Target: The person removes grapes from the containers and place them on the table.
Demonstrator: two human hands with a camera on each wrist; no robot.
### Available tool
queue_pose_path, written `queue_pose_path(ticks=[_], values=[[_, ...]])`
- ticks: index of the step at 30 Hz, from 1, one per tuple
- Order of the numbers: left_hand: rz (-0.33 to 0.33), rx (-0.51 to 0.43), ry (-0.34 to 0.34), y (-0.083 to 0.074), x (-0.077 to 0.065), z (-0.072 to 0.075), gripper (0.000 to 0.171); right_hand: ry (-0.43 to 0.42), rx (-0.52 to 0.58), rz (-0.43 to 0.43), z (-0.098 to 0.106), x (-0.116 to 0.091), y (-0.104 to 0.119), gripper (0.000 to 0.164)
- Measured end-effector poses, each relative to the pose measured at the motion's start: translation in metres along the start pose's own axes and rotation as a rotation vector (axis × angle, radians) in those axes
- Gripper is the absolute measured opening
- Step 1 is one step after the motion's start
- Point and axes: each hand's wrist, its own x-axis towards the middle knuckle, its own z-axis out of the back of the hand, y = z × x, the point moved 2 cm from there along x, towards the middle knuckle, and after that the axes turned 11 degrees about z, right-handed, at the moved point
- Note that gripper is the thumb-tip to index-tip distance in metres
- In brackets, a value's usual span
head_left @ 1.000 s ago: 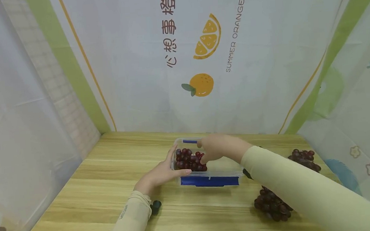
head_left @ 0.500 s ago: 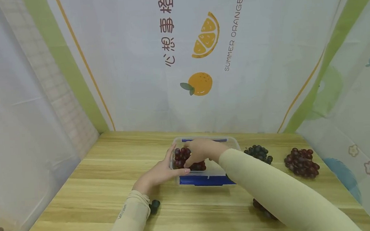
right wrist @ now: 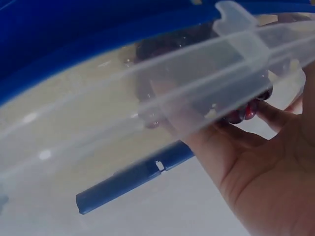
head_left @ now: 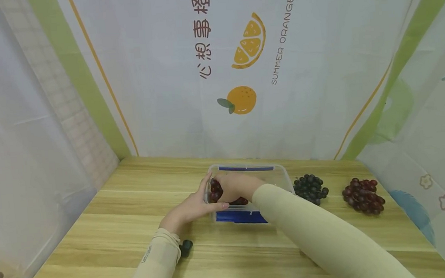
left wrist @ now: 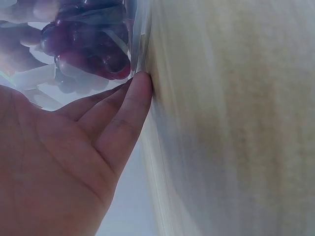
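Note:
A clear plastic food box (head_left: 287,177) with blue latches stands on the wooden table. Dark red grapes (head_left: 215,190) lie in its left part, partly hidden by my hand. My left hand (head_left: 190,210) rests against the left front corner of the box, its thumb along the front rim. In the left wrist view, the straight fingers (left wrist: 125,115) touch the outer wall. My right hand (head_left: 232,186) reaches down inside the box and holds the bunch between thumb and fingers. Part of that grip shows only blurrily through the plastic in the right wrist view.
A black grape bunch (head_left: 311,188) lies just right of the box. Farther right lies a red bunch (head_left: 363,196). A small dark object (head_left: 185,248) shows beside my left sleeve. White printed curtains (head_left: 164,95) hang behind the table and on both sides.
My right hand has moved left and deeper into the box, covering more of the grapes. The right sleeve uncovers the black bunch and now hides most of the nearer bunch. The left hand stays put.

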Motion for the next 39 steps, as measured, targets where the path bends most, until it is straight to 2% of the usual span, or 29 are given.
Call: queue_pose_path(ticks=[8,11,20,30,39], values=[[0.011,0.003,-0.009,0.000,0.001,-0.001,0.121,0.070,-0.021,-0.107,-0.014,0.008,-0.014,0.098],[0.013,0.000,-0.009,-0.001,0.001,-0.001,0.121,0.055,-0.004,-0.116,-0.017,0.010,-0.016,0.098],[0.018,0.000,-0.003,0.000,0.000,0.000,0.121,0.013,-0.056,-0.086,-0.022,0.010,-0.012,0.089],[0.014,0.003,-0.005,-0.001,0.001,0.000,0.120,-0.022,-0.042,-0.085,-0.022,0.010,-0.016,0.086],[0.020,0.023,-0.016,-0.002,0.000,0.000,0.121,-0.084,-0.042,-0.074,-0.016,0.009,-0.010,0.101]])
